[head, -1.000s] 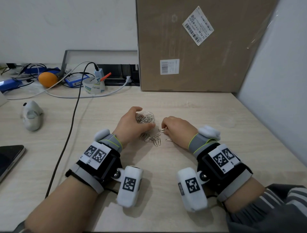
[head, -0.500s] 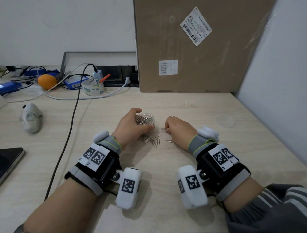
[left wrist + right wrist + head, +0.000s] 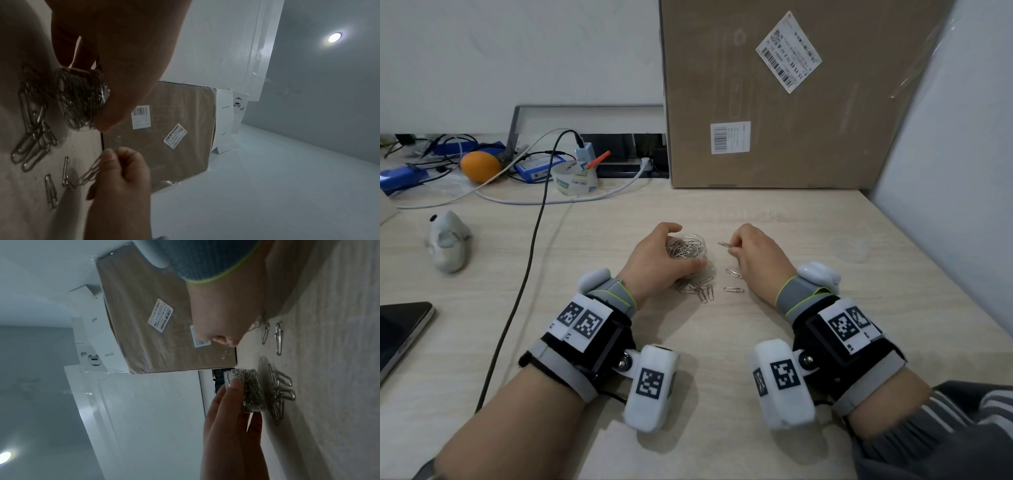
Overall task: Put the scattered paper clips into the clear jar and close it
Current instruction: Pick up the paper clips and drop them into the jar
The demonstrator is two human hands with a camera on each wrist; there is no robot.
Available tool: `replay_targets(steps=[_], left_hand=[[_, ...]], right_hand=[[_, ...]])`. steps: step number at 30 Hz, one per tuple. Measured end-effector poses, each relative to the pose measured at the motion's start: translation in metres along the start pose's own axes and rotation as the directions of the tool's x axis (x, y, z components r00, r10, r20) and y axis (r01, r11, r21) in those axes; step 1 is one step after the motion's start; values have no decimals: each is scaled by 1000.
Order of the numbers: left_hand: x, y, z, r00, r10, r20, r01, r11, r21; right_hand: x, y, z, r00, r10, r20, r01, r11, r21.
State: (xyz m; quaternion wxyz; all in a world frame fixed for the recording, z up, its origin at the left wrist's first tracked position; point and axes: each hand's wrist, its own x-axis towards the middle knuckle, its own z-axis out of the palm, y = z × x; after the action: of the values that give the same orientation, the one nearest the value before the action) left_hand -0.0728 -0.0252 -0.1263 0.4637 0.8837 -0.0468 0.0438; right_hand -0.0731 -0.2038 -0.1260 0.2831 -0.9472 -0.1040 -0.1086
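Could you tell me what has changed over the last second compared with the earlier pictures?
The right hand has picked a paper clip off the desk and lifted it toward the clear jar. The left hand keeps its grip on the jar, and the loose clips in front of it lie as before.

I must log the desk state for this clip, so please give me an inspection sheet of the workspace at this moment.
Surface: light wooden desk, dry as far as visible.
Job's things: clear jar open, part-filled with clips; loose paper clips beside it; clear lid lying apart at right.
Clutter: orange, tape roll, grey mouse-like object, dark tablet.
Grippers: left hand holds the jar; right hand pinches one clip near the jar mouth.
Cables: black cable crossing the desk; white cable at the back.
Surroundings: cardboard box against the white wall.
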Motion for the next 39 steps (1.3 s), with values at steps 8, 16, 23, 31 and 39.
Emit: replay_targets(steps=[8,16,23,31,39], left_hand=[[-9,7,7,990,62,129,-58,998,-38],[-16,16,13,964,161,210,-165,986,1],[-14,14,13,975,170,142,-171,985,-5],[-5,9,-1,997,51,-65,-54,997,-53],[12,-14,-22,964,-132,-231,108,988,-114]], right_hand=[[1,-14,-8,979,21,-201,84,864,496],[-6,-24,-4,976,-89,-200,182,837,516],[-10,-27,-3,968,-181,-173,237,884,403],[-4,-17,-4,931,-87,-354,209,923,323],[4,8,12,993,34,112,-39,998,40]])
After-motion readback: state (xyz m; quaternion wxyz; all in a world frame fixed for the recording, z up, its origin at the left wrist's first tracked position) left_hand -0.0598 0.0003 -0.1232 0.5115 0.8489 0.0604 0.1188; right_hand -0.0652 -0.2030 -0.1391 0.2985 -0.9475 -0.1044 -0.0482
